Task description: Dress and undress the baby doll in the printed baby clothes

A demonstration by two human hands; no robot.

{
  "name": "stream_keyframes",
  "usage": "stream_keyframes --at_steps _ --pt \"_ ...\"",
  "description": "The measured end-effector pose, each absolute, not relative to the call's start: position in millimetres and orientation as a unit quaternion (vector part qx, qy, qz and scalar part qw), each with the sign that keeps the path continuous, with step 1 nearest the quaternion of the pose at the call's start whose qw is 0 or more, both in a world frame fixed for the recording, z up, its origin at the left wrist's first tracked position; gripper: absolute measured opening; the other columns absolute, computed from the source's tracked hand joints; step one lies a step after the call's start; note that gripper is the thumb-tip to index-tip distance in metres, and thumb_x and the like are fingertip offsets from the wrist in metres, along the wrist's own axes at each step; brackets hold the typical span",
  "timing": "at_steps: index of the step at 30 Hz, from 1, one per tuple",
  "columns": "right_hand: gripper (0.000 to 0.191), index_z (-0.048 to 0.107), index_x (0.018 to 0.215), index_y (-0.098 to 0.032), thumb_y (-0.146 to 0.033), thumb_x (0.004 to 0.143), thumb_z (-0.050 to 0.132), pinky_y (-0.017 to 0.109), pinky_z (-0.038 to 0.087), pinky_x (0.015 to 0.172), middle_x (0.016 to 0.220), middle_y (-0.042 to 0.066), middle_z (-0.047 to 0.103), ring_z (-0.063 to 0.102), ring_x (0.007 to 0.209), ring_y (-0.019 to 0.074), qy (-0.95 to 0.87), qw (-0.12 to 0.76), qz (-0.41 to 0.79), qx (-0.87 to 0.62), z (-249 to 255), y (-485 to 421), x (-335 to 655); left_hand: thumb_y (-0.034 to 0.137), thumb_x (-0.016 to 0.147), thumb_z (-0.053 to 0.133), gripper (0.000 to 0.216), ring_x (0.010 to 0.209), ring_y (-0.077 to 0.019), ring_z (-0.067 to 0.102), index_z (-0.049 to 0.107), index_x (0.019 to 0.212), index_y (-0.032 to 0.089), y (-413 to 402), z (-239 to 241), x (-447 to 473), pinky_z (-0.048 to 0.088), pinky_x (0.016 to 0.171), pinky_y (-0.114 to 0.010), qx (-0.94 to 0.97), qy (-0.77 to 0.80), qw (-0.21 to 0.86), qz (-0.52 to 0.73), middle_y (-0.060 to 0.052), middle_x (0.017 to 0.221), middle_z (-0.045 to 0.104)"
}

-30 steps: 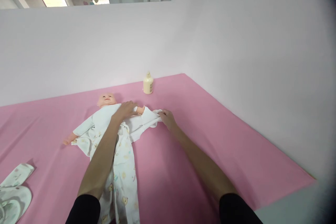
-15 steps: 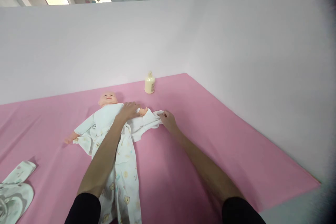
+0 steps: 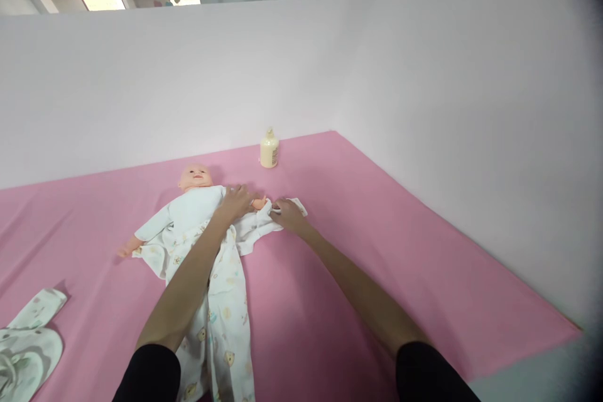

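Observation:
A baby doll (image 3: 195, 206) in a white long-sleeved top lies on its back, head toward the wall. Under and below it spreads a white printed baby garment (image 3: 228, 308), its legs reaching toward me. My left hand (image 3: 237, 203) is closed round the doll's arm on the right side; the doll's small hand (image 3: 259, 203) sticks out past my fingers. With a pinch, my right hand (image 3: 288, 215) grips the garment's sleeve (image 3: 258, 224) just beside that doll hand. The sleeve's end (image 3: 298, 204) shows beyond my knuckles. My right fingertips are partly hidden in the cloth.
A pale yellow pump bottle (image 3: 269, 149) stands behind the doll near the wall (image 3: 226, 81). Another folded printed cloth item (image 3: 35, 345) lies at the lower left. The pink sheet (image 3: 358, 213) covers the surface up to its right edge.
My right hand has moved left along the sleeve, from its outer end to close by the doll's hand. My left hand has shifted slightly right along the doll's arm.

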State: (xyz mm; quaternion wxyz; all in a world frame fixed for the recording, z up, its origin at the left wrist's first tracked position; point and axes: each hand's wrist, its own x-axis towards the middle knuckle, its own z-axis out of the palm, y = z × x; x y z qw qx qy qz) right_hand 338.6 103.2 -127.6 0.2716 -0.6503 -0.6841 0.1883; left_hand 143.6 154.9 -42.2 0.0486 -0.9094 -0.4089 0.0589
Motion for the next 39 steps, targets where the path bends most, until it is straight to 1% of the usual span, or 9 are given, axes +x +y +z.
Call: stream_keyframes --at_steps 2,5,10,14,18,21,24,32,39 --pt "0.012 0.052 0.076 -0.02 -0.027 0.086 0.053 0.029 0.033 0.068 0.086 0.004 0.065 0.056 0.082 0.0187 -0.682 0.265 0.181 -0.657 -127 103 337 0.043 0.097 0.055 0.04 0.119 -0.0333 0.054 0.061 0.135 0.031 154 -42 143 0.036 0.103 -0.051 -0.911 -0.406 0.05 0.053 -0.016 0.126 0.058" --pt "0.011 0.046 0.074 -0.021 -0.024 0.084 0.051 0.029 0.027 0.062 0.079 0.002 0.062 0.052 0.075 0.0169 -0.665 0.276 0.18 -0.67 -126 99 337 0.039 0.097 0.055 0.038 0.116 -0.031 0.055 0.06 0.134 0.032 155 -41 141 0.035 0.104 -0.05 -0.913 -0.404 0.042 0.049 -0.014 0.127 0.057" --pt "0.015 0.043 0.068 -0.021 -0.024 0.079 0.053 0.028 0.028 0.062 0.073 -0.001 0.058 0.047 0.07 0.0148 -0.635 0.297 0.186 -0.689 -126 87 342 0.041 0.097 0.055 0.039 0.119 -0.0306 0.054 0.059 0.134 0.032 161 -43 137 0.034 0.105 -0.05 -0.914 -0.403 0.018 0.053 -0.013 0.127 0.059" --pt "0.015 0.043 0.067 -0.021 -0.022 0.078 0.054 0.028 0.027 0.062 0.073 0.0 0.058 0.046 0.069 0.0142 -0.631 0.283 0.171 -0.702 -123 80 340 0.041 0.096 0.056 0.043 0.12 -0.0318 0.054 0.057 0.138 0.029 164 -42 136 0.032 0.107 -0.05 -0.915 -0.399 0.004 0.058 -0.014 0.128 0.06" --pt "0.014 0.045 0.067 -0.021 -0.021 0.078 0.054 0.029 0.026 0.06 0.073 0.001 0.059 0.049 0.073 0.0159 -0.631 0.263 0.162 -0.711 -122 73 331 0.042 0.099 0.051 0.045 0.123 -0.0334 0.053 0.055 0.141 0.025 163 -42 139 0.034 0.106 -0.05 -0.91 -0.415 -0.007 0.015 -0.016 0.132 0.059" --pt "0.006 0.055 0.076 -0.021 -0.019 0.081 0.052 0.029 0.032 0.067 0.084 0.004 0.067 0.056 0.087 0.0199 -0.651 0.262 0.148 -0.697 -123 70 323 0.046 0.1 0.049 0.048 0.122 -0.0341 0.055 0.054 0.142 0.024 160 -46 145 0.036 0.104 -0.049 -0.908 -0.419 0.006 -0.004 -0.017 0.134 0.059" --pt "0.016 0.063 0.094 -0.019 -0.017 0.085 0.05 0.032 0.037 0.079 0.101 0.008 0.071 0.058 0.101 0.024 -0.66 0.272 0.132 -0.687 -125 65 313 0.042 0.099 0.052 0.046 0.123 -0.0342 0.056 0.055 0.14 0.024 158 -53 151 0.036 0.104 -0.049 -0.911 -0.412 0.024 0.015 -0.017 0.133 0.061" --pt "0.031 0.065 0.112 -0.014 -0.021 0.093 0.042 0.043 0.039 0.098 0.113 0.015 0.068 0.057 0.112 0.03 -0.693 0.295 0.077 -0.653 -137 52 307 0.04 0.095 0.058 0.043 0.124 -0.0343 0.057 0.058 0.135 0.022 153 -64 155 0.036 0.107 -0.051 -0.906 -0.422 0.031 0.019 -0.017 0.132 0.063" --pt "0.033 0.064 0.117 -0.018 -0.026 0.092 0.044 0.049 0.04 0.098 0.119 0.015 0.062 0.055 0.112 0.0323 -0.684 0.309 0.034 -0.66 -142 46 301 0.034 0.096 0.057 0.037 0.127 -0.0307 0.055 0.061 0.13 0.02 114 -47 118 0.034 0.113 -0.046 -0.904 -0.415 0.032 -0.097 -0.016 0.133 0.062"
